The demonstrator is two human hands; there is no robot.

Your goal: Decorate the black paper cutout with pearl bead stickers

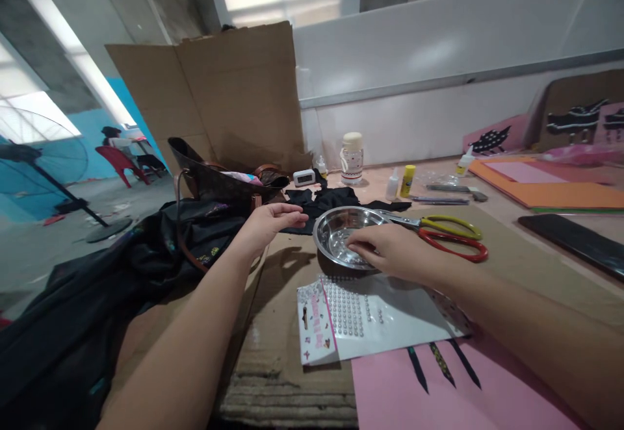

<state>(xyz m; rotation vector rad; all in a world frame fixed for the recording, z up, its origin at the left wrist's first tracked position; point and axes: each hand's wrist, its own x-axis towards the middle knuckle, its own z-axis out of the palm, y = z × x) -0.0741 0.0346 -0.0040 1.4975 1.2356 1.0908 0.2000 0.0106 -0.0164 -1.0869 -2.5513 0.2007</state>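
My right hand (390, 249) reaches over a shiny metal bowl (325, 248), thumb and fingers pinched together inside its rim. Whatever the fingertips hold, if anything, is too small to make out. Small clear bits lie in the bottom of the bowl. To the left of the bowl, my left hand (275, 223) hovers with its fingers stretched out and nothing visible in them. Just below the bowl lies a sheet of stick-on pearls (348, 310) with a printed header card. Part of this sheet is hidden under my right forearm.
Scissors (451, 235) with red and yellow handles lie beside the bowl. Black fabric scraps (326, 202), a glue stick (408, 180) and a flask (351, 158) stand or lie behind. A phone (575, 241) is right, a handbag (209, 173) left, pink paper (390, 397) in front.
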